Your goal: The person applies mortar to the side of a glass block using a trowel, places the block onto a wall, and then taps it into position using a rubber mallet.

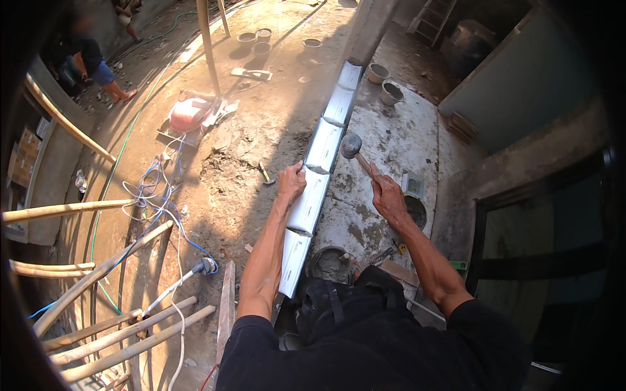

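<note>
My right hand (389, 197) is closed around the wooden handle of a rubber mallet (351, 144), its dark head raised beside a row of white rectangular blocks (306, 203). The row runs end to end from near my body up to a concrete post, with dark joints between pieces. At the row's left edge, next to one joint, my left hand (291, 182) rests with its fingers curled in. Whether it grips the block's edge or something thin is hidden. A round bucket with grey mortar (330, 262) stands right of the row's near end.
Left lie a small hammer (266, 173), tangled cables (156, 189) and bamboo poles (124, 339). A red rounded object (190, 116) sits beyond. Buckets (392, 93) stand near the concrete post (368, 32). Right is a dark-framed window (479, 228). Another person (98, 68) is at far left.
</note>
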Tool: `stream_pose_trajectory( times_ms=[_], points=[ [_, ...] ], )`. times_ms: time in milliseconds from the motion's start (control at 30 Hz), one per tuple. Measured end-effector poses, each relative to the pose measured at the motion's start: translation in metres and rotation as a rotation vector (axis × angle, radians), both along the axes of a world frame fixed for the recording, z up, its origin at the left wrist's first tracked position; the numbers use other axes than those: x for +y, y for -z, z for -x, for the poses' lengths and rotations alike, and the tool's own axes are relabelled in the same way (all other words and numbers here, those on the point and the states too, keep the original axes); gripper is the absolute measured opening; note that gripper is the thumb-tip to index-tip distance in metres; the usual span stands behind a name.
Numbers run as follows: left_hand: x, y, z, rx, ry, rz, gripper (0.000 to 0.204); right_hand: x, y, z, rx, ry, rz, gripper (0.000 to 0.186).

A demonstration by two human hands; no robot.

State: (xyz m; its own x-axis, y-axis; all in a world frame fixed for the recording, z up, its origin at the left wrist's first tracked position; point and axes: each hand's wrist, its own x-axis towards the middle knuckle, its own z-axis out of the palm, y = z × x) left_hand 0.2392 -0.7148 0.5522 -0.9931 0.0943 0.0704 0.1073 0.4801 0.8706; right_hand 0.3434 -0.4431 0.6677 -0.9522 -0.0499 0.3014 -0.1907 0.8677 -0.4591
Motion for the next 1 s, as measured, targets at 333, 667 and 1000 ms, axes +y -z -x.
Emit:
stream_pose_trajectory(
  times_ms=[333, 667, 1000],
  points=[
    [-0.001, 0.009, 0.003, 0.138, 0.023, 0.068, 0.037, -0.007, 0.017, 0.041, -0.176, 0.025, -0.186, 0.058],
    [-0.002, -0.005, 0.002, 0.002, -0.005, -0.078, 0.036, 0.003, 0.03, 0.029, -0.117, -0.018, 0.009, 0.053],
    [0.018, 0.026, 0.087, -0.304, 0.177, -0.396, 0.059, 0.044, 0.037, -0.06, -0.144, 0.269, 0.107, 0.051]
  ],
)
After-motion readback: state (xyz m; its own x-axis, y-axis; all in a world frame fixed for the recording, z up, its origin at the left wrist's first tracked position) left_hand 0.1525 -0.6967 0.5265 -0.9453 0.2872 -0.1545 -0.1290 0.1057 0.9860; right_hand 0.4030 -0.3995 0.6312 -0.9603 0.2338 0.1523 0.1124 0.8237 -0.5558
